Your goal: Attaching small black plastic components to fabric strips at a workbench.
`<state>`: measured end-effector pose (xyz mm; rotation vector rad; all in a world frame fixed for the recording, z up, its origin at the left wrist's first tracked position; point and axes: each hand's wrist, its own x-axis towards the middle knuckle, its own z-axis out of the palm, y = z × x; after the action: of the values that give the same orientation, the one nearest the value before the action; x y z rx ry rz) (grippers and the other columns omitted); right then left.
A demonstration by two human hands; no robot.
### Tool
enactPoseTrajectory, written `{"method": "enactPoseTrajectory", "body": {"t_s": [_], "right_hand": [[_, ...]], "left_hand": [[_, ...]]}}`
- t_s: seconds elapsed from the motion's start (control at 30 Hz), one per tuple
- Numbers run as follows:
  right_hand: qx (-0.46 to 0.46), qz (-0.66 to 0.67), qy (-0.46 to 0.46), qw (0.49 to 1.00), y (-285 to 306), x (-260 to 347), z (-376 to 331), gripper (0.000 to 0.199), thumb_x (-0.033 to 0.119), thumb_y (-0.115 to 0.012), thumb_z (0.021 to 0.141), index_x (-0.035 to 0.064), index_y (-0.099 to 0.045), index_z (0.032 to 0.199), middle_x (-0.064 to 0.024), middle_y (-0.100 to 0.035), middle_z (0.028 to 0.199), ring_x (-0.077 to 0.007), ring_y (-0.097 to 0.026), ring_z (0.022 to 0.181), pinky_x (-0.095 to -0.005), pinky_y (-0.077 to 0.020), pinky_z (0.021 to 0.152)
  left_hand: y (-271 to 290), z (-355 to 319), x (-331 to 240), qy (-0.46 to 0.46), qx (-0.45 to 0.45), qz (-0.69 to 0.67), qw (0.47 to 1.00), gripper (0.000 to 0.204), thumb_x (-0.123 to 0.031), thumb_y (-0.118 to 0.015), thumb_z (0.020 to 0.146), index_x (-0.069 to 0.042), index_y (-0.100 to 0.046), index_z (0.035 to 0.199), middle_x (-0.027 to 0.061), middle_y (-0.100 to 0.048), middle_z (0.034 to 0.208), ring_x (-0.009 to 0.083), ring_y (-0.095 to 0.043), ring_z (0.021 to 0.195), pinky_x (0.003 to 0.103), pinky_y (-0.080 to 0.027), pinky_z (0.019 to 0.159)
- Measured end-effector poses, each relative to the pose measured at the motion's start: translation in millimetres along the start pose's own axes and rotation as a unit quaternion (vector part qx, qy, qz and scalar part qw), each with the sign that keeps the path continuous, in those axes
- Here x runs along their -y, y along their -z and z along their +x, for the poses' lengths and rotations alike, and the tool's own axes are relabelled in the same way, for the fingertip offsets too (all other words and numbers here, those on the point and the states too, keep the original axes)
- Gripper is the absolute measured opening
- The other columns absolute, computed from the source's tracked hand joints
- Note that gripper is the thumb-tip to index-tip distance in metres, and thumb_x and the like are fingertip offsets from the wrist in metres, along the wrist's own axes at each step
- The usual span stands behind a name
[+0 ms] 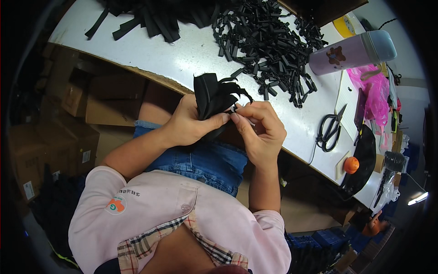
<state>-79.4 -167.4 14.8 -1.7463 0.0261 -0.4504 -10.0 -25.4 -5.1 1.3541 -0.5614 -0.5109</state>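
Observation:
My left hand (189, 119) is closed round a bundle of black zipper strips (211, 93), whose ends fan out above the fingers. Against the right side of that bundle, my right hand (264, 130) pinches with thumb and index finger at a strip end; what sits between the fingertips is too small to make out. Both hands are above my lap, by the table's near edge. Beyond them on the white table (182, 61) lies a heap of small black zipper pulls (269, 45). More black strips (155, 20) lie at the far left.
Right of the heap lies a lilac bottle (342, 54). Black-handled scissors (330, 130) rest near paper sheets (347, 107), a pink plastic bag (376, 98) and an orange fruit (351, 165). Yellow tape (344, 26) is at the far right. Cardboard boxes (114, 100) stand at left.

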Motion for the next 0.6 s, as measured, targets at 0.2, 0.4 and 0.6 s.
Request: {"method": "enactPoseTrajectory", "body": {"t_s": [0.2,0.4,0.6], "right_hand": [[0.027,-0.008,0.016,0.999,-1,-2,2,0.015,-0.009,-0.062,0.068,-0.0028,-0.059,0.082,-0.0075,-0.052,0.083,-0.0097,-0.052,0.071,-0.0176,-0.0425,0.06],[-0.079,0.028,-0.012,0.996,-22,-1,-6,0.012,-0.006,-0.061,0.071,-0.003,-0.056,0.082,-0.0065,-0.052,0.08,-0.0086,-0.052,0.066,-0.0179,-0.043,0.058],[-0.12,0.119,-0.045,0.985,-30,-7,-12,0.009,-0.003,-0.058,0.075,-0.0032,-0.053,0.082,-0.0043,-0.052,0.076,-0.0062,-0.049,0.057,-0.0167,-0.0407,0.051]], "left_hand": [[0,-1,-2,0.002,-0.01,-0.019,1.0,0.013,-0.003,-0.059,0.075,0.0,-0.058,0.088,0.0009,-0.058,0.076,0.0053,-0.051,0.069,0.019,-0.041,0.059],[-3,-3,-6,0.056,-0.072,-0.105,0.99,0.024,-0.004,-0.059,0.076,-0.001,-0.053,0.099,0.0029,-0.056,0.087,0.0066,-0.052,0.076,0.019,-0.042,0.062],[-6,-5,-11,0.022,-0.066,-0.127,0.989,0.024,-0.003,-0.059,0.075,0.0,-0.053,0.099,0.004,-0.057,0.086,0.0087,-0.053,0.077,0.02,-0.044,0.064]]}}
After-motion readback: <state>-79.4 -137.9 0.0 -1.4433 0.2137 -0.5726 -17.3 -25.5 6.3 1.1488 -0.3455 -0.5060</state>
